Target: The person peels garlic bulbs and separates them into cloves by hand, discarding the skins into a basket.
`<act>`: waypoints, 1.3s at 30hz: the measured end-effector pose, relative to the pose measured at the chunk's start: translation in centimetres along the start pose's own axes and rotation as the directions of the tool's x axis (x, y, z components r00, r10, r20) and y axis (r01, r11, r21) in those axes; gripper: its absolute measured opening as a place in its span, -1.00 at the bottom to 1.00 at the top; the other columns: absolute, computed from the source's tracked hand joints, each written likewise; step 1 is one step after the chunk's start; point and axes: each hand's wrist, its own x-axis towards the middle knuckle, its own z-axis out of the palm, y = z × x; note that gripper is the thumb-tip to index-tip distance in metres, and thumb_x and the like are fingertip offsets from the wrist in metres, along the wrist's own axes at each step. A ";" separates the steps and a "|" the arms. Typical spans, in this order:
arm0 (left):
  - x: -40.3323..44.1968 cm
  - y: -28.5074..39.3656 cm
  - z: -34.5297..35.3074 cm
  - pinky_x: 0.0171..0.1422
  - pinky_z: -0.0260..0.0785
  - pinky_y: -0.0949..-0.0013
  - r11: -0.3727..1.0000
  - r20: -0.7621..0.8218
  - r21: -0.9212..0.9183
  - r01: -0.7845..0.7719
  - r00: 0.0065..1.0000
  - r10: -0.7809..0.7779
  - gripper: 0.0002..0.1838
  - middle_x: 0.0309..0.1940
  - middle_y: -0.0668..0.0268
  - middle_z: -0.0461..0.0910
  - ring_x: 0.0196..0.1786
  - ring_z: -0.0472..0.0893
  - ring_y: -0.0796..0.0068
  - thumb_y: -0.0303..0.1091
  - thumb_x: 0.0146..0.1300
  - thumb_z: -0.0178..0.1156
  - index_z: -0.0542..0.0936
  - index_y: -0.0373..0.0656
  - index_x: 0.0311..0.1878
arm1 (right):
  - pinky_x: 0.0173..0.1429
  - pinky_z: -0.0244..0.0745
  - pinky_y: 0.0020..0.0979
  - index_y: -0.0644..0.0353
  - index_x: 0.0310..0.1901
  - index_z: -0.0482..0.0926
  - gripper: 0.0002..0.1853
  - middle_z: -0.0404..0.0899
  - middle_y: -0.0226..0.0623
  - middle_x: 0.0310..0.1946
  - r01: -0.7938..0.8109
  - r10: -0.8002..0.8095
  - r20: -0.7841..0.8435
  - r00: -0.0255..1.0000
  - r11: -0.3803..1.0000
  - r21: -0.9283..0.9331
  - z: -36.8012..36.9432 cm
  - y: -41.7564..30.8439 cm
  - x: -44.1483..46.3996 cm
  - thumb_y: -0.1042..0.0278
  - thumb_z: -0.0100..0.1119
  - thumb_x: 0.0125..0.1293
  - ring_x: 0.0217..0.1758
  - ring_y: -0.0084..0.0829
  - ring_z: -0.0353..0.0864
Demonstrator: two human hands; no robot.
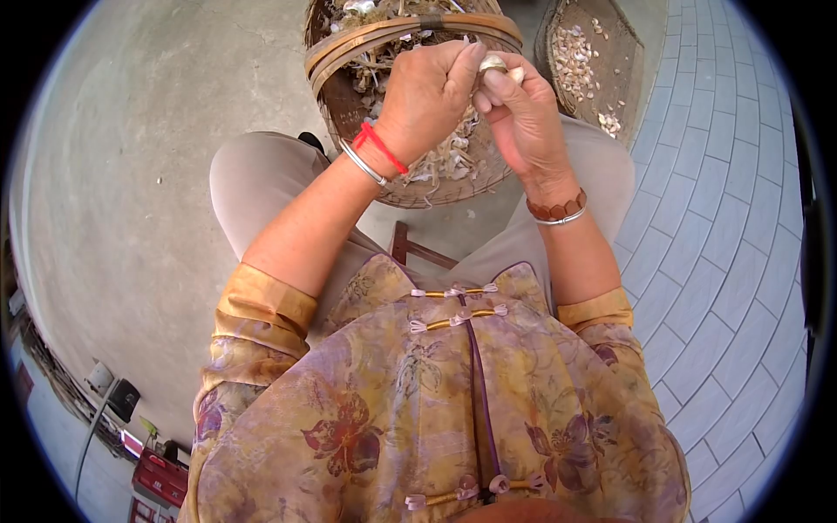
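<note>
My right hand is closed around pale garlic cloves, with its thumb and fingers pressed against them. My left hand meets it from the side, thumb and forefinger pinched together right beside the garlic. What is in that pinch is mostly hidden; only a whitish sliver shows at the fingertips. Both hands are above a round woven basket with a bent bamboo handle. Dry stalks and papery garlic skins lie inside the basket.
To the right of the basket, a flat woven tray holds many loose garlic cloves. A wooden stool leg shows between my knees. Concrete floor is on the left, grey paving tiles on the right. A red box stands at lower left.
</note>
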 end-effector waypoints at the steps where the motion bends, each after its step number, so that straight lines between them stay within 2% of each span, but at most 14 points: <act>1: 0.0 -0.1 0.1 -0.43 0.30 0.40 1.000 -0.003 -0.022 -0.001 1.000 0.001 -0.66 -0.63 0.28 0.50 -0.56 0.43 0.53 -0.25 0.45 -0.01 0.59 -0.29 -0.35 | -0.19 0.46 -0.50 0.29 -0.05 0.56 -0.80 0.58 -0.37 -0.28 -0.001 0.001 0.000 1.000 1.000 0.000 0.1 0.0 0.0 0.47 0.20 0.31 -0.34 -0.56 0.50; 5: -0.2 -0.6 0.0 -0.41 0.32 0.39 1.000 0.004 -0.018 0.010 1.000 -0.010 -0.72 -0.63 0.23 0.50 -0.56 0.45 0.47 -0.30 0.42 0.02 0.59 -0.28 -0.33 | -0.23 0.45 -0.50 0.29 -0.10 0.56 -0.82 0.57 -0.39 -0.32 0.017 -0.014 -0.062 0.998 0.999 0.048 0.2 -0.2 0.3 0.45 0.22 0.31 -0.37 -0.60 0.47; 7: -0.2 -0.5 -0.2 -0.41 0.32 0.41 0.990 -0.038 0.127 -0.062 0.997 0.067 -0.78 -0.63 0.21 0.48 -0.57 0.45 0.45 -0.31 0.38 0.08 0.58 -0.27 -0.28 | -0.26 0.45 -0.52 0.29 -0.11 0.56 -0.83 0.57 -0.40 -0.33 0.039 -0.036 -0.114 0.993 0.999 0.021 0.1 -0.4 0.4 0.45 0.22 0.31 -0.40 -0.61 0.46; 9: -0.3 -0.3 -0.6 -0.42 0.32 0.40 0.984 -0.021 0.156 -0.080 0.996 0.084 -0.80 -0.63 0.21 0.48 -0.58 0.45 0.45 -0.31 0.36 0.10 0.57 -0.26 -0.26 | -0.36 0.40 -0.58 0.28 -0.14 0.57 -0.86 0.58 -0.41 -0.36 0.085 -0.135 -0.163 0.977 0.955 -0.284 0.3 -0.8 0.3 0.47 0.23 0.30 -0.44 -0.68 0.43; 10: -0.4 -0.2 -0.6 -0.43 0.32 0.39 0.978 -0.005 0.184 -0.098 0.995 0.100 -0.82 -0.63 0.21 0.48 -0.59 0.44 0.44 -0.31 0.35 0.13 0.56 -0.25 -0.23 | -0.36 0.40 -0.58 0.28 -0.14 0.57 -0.86 0.58 -0.41 -0.36 0.084 -0.135 -0.165 0.977 0.955 -0.284 0.5 -1.0 0.2 0.47 0.23 0.30 -0.44 -0.68 0.43; 12: -0.4 -0.2 -0.5 -0.45 0.31 0.37 0.973 0.023 0.207 -0.100 0.995 0.098 -0.82 -0.64 0.21 0.48 -0.60 0.44 0.42 -0.30 0.34 0.14 0.56 -0.24 -0.24 | -0.37 0.40 -0.62 0.26 -0.17 0.58 -0.87 0.59 -0.42 -0.36 -0.031 -0.158 -0.204 0.966 0.713 -0.701 1.0 -1.4 -0.1 0.50 0.25 0.26 -0.43 -0.71 0.45; 13: -0.5 -0.2 -0.5 -0.46 0.31 0.35 0.968 0.049 0.230 -0.103 0.994 0.094 -0.82 -0.64 0.21 0.48 -0.61 0.44 0.40 -0.29 0.33 0.15 0.55 -0.22 -0.26 | -0.37 0.40 -0.62 0.26 -0.17 0.58 -0.87 0.59 -0.42 -0.36 -0.031 -0.158 -0.204 0.966 0.714 -0.700 0.9 -1.3 -0.2 0.50 0.25 0.26 -0.43 -0.71 0.45; 15: -0.4 -0.2 -0.7 -0.46 0.32 0.30 0.953 0.091 0.278 -0.118 0.991 0.097 -0.82 -0.63 0.17 0.49 -0.60 0.47 0.30 -0.28 0.34 0.15 0.54 -0.22 -0.26 | -0.31 0.44 -0.62 0.26 -0.19 0.60 -0.85 0.61 -0.43 -0.39 0.047 -0.284 -0.131 0.950 0.542 -0.839 0.8 -0.8 -0.2 0.54 0.29 0.20 -0.38 -0.73 0.49; 22: -0.2 -1.0 -0.5 -0.41 0.34 0.07 0.874 0.184 0.428 -0.230 0.969 0.165 -0.82 -0.58 0.02 0.51 -0.46 0.53 -0.09 -0.25 0.35 0.11 0.48 -0.17 -0.21 | -0.30 0.45 -0.60 0.26 -0.20 0.63 -0.83 0.62 -0.41 -0.44 0.035 -0.320 -0.094 0.943 0.375 -0.926 0.7 -1.1 -0.5 0.51 0.32 0.15 -0.40 -0.72 0.50; 28: 0.0 -1.2 -0.8 -0.41 0.34 0.16 0.925 0.173 0.312 -0.215 0.971 0.168 -0.86 -0.59 0.05 0.50 -0.52 0.49 -0.03 -0.33 0.34 0.07 0.49 -0.21 -0.28 | -0.35 0.43 -0.62 0.24 -0.18 0.66 -0.81 0.61 -0.46 -0.46 0.103 -0.309 -0.028 0.950 0.400 -0.911 0.1 -1.2 -0.7 0.45 0.35 0.17 -0.44 -0.72 0.49; 30: 0.1 -1.1 -1.0 -0.42 0.33 0.17 0.939 0.158 0.302 -0.163 0.980 0.119 -0.85 -0.60 0.06 0.50 -0.53 0.48 -0.01 -0.35 0.34 0.04 0.49 -0.22 -0.29 | -0.40 0.37 -0.65 0.24 -0.16 0.67 -0.81 0.57 -0.55 -0.50 -0.049 -0.114 -0.159 0.981 0.645 -0.763 0.0 -1.4 -0.7 0.44 0.34 0.18 -0.48 -0.76 0.44; 34: 0.2 -0.8 -0.8 -0.43 0.34 0.17 0.971 0.067 0.188 -0.148 0.988 0.138 -0.84 -0.59 0.08 0.52 -0.54 0.50 0.02 -0.32 0.36 0.07 0.50 -0.21 -0.28 | -0.44 0.32 -0.67 0.25 -0.16 0.66 -0.82 0.54 -0.62 -0.52 -0.002 -0.110 -0.131 0.985 0.759 -0.651 0.0 -1.1 -0.5 0.44 0.32 0.20 -0.50 -0.80 0.39; 36: 0.0 -0.8 -0.8 -0.44 0.34 0.15 0.936 0.118 0.300 -0.184 0.981 0.155 -0.83 -0.59 0.08 0.52 -0.53 0.52 0.01 -0.30 0.36 0.08 0.48 -0.20 -0.28 | -0.45 0.29 -0.67 0.26 -0.16 0.66 -0.82 0.55 -0.61 -0.51 -0.011 -0.174 -0.138 0.975 0.582 -0.813 0.3 -1.0 -0.7 0.45 0.32 0.21 -0.49 -0.80 0.36; 39: -0.1 -1.0 -0.7 -0.44 0.34 0.11 0.854 0.195 0.442 -0.274 0.959 0.206 -0.82 -0.59 0.09 0.52 -0.50 0.54 -0.01 -0.27 0.36 0.11 0.43 -0.17 -0.29 | -0.45 0.30 -0.67 0.27 -0.17 0.67 -0.84 0.55 -0.61 -0.50 -0.009 -0.192 -0.112 0.975 0.469 -0.883 0.0 -0.7 -0.9 0.46 0.32 0.21 -0.48 -0.80 0.37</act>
